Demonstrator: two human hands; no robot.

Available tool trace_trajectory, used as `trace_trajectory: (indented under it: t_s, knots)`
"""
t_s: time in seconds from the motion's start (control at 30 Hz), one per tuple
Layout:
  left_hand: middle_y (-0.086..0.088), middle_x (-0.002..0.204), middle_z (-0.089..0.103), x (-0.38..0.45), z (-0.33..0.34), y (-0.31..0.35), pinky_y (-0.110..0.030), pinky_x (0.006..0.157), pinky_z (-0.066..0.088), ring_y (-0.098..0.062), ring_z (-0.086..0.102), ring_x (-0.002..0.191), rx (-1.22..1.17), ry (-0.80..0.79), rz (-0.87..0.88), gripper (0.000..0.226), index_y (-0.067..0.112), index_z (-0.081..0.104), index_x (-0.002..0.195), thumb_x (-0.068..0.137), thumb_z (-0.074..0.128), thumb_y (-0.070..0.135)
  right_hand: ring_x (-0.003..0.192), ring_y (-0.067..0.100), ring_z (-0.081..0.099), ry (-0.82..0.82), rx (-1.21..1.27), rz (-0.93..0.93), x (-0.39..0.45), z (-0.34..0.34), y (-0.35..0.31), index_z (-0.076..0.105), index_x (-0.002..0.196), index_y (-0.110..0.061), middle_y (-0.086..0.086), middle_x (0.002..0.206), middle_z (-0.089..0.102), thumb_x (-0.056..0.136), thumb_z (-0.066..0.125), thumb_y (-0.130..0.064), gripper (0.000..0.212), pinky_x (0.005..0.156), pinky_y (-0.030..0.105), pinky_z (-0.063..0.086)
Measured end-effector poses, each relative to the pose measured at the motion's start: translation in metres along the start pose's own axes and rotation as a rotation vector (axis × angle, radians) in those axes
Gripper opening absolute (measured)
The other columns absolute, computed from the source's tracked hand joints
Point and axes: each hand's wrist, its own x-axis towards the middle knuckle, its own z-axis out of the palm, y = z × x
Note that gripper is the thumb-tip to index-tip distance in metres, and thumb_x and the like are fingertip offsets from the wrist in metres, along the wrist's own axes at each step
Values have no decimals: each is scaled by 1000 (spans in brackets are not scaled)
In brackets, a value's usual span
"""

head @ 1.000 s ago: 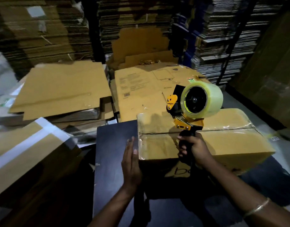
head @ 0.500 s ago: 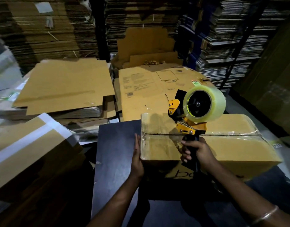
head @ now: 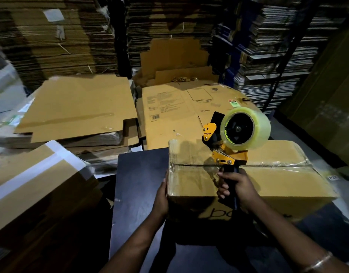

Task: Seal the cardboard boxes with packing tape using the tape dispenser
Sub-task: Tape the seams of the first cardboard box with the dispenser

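One brown cardboard box [head: 248, 174] lies at lower centre-right of the frame on a dark rectangular tabletop [head: 138, 184]. The left hand [head: 162, 196] lies flat against the box's left end, fingers straight and pressed together. The right hand [head: 239, 189] curls its fingers round the black handle of the yellow-and-black tape dispenser [head: 226, 152], held upright over the box top. Its roll of clear packing tape [head: 245, 128] sits above the central seam. Glossy tape already appears to cover that seam and the right end; judged from this, sealing of this box is nearly complete. Farther off, toward upper left and centre, flattened brown cardboard sheets [head: 75, 109] lie stacked, unassembled and unsealed.
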Motion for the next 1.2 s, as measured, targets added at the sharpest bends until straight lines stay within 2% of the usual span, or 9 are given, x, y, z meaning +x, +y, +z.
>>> trace_trajectory:
  t_s: [0.1,0.17,0.23,0.33,0.53,0.63,0.93,1.07,1.2]
  knots:
    - [-5,121,70,8,-11,8,-27,93,49,-16,63,115,200,20,40,34,32,70,106,108,36,30,37,18,31,-3,-10,-33,1,0,0,57,68,-9,7,54,32,76,64,-12,11,45,28,32]
    - [5,123,66,9,-15,12,-28,97,44,-15,58,121,337,133,182,28,30,69,114,103,45,39,37,18,31,-15,-13,-41,0,1,-2,58,66,-10,7,54,33,77,63,-11,12,45,28,33]
    - [10,124,64,3,-13,25,-20,93,44,-7,57,119,500,170,436,44,22,65,128,94,49,44,38,18,31,-21,-13,-35,0,0,-2,58,65,-11,7,54,33,78,63,-11,14,45,28,32]
    - [12,126,62,0,-4,40,-14,92,45,-1,56,115,824,-50,683,48,23,62,135,90,57,38,38,18,31,-18,-4,-32,0,0,-2,58,67,-10,8,54,33,76,67,-11,13,45,29,33]
    - [6,104,68,15,11,50,-32,76,51,-19,61,94,1283,-185,848,31,22,72,106,89,52,39,37,18,33,18,-42,-68,-6,3,-4,55,61,-7,8,50,35,80,63,-11,21,44,27,34]
    - [4,98,63,25,20,60,-35,75,46,-21,56,92,1403,-214,838,27,23,70,98,94,46,34,37,17,32,43,-30,-45,-5,4,-5,53,65,-7,7,50,35,85,60,-7,21,46,27,32]
    - [-7,100,55,56,56,68,-40,74,48,-27,52,93,1438,-463,712,20,13,59,104,92,53,28,41,18,32,85,-45,8,-14,5,-18,55,79,-6,8,55,35,90,59,-7,11,46,28,32]
    - [-4,102,55,57,70,65,-43,78,48,-26,51,95,1429,-515,692,28,15,59,107,89,47,33,41,17,32,100,46,10,-20,-5,-20,52,72,-11,6,54,34,90,57,-8,19,47,27,31]
    - [3,101,54,56,86,58,-40,79,47,-21,49,96,1401,-518,684,24,21,58,105,89,44,33,39,16,33,128,138,17,-26,-29,-26,49,64,-14,4,53,33,74,66,-17,19,45,26,31]
